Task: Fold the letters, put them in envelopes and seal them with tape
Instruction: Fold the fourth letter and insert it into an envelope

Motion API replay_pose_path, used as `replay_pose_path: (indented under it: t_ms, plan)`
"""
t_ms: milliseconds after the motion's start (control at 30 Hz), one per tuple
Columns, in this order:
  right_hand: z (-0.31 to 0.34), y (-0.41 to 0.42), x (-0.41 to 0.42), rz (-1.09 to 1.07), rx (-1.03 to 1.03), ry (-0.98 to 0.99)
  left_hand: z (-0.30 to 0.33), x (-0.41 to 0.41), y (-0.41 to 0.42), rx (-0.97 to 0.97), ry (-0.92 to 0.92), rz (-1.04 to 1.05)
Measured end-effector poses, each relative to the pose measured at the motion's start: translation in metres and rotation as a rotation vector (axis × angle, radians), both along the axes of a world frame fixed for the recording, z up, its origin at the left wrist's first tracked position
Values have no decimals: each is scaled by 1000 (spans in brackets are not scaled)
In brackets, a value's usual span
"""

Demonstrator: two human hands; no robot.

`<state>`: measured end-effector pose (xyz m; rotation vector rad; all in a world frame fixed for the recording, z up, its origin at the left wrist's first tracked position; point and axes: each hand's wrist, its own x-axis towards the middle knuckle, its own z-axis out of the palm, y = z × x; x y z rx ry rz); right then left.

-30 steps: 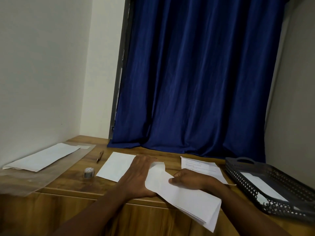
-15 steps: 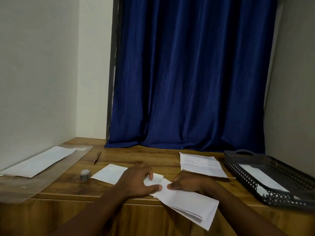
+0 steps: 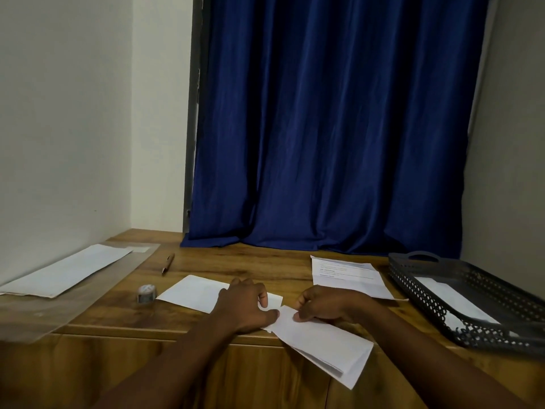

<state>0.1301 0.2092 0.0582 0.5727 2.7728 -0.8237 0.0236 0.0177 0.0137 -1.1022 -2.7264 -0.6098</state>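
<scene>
The folded letter [image 3: 324, 343] lies low in the frame, right of centre, w/ its near end hanging over the bench [image 3: 265, 261] edge. The right hand [image 3: 327, 305] pinches its far corner; the left hand [image 3: 244, 305] pinches the envelope [image 3: 191, 292] opening, just left of centre. The paper is probably light, thin and floppy, so better to hold it near the folded edge, otherwise it bends. The tape roll [image 3: 146, 293] stands left of the envelope.
</scene>
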Motion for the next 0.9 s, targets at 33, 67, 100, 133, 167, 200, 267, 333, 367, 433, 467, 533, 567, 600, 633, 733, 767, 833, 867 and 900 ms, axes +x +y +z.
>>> replay_pose_path:
  t_ms: [33, 67, 100, 133, 167, 200, 267, 333, 367, 433, 467, 533, 567, 600, 633, 733, 767, 833, 867, 900]
  plan:
    - [0, -1, -1, -18, 25, 0, 0, 1, 1, -1, 3, 11]
    - [-1, -1, -2, -30, 56, 2, 1, 3, 3, -15, 2, 24]
    - [-2, -3, -2, -40, 87, 8, 2, 4, 4, -40, -4, 38]
    - [-3, -4, -2, -50, 109, 19, 4, 5, 4, -69, -15, 49]
    - [-5, -5, -3, -63, 118, 33, 6, 6, 5, -95, -29, 57]
    - [-7, -5, -4, -75, 116, 51, 9, 6, 5, -116, -47, 64]
    - [-12, -6, -5, -106, 110, 94, 14, 6, 7, -145, -82, 71]
    - [-17, -8, -5, -141, 101, 145, 20, 9, 9, -175, -92, 75]
    - [-19, -9, -5, -155, 88, 173, 22, 11, 10, -191, -82, 74]
    - [-23, -11, -5, -168, 62, 222, 25, 15, 14, -209, -33, 67]
    - [-24, -11, -5, -168, 57, 236, 26, 18, 15, -210, 9, 62]
    - [-25, -13, -5, -167, 46, 250, 25, 24, 16, -185, 97, 50]
    - [-25, -13, -4, -168, 40, 251, 23, 26, 16, -154, 125, 51]
    - [-25, -13, -4, -167, 34, 249, 20, 29, 16, -113, 137, 57]
    - [-24, -13, -3, -161, 29, 245, 17, 30, 15, -66, 142, 66]
    - [-19, -10, -2, -125, 15, 225, 2, 31, 9, 64, 199, 67]
    - [-17, -10, -3, -109, 9, 218, -4, 30, 7, 103, 232, 60]
    - [-15, -8, -4, -81, -12, 208, -12, 30, 5, 186, 267, 51]
    - [-15, -8, -5, -73, -24, 210, -14, 30, 5, 224, 273, 46]
    - [-15, -8, -6, -69, -37, 219, -16, 30, 4, 256, 278, 38]
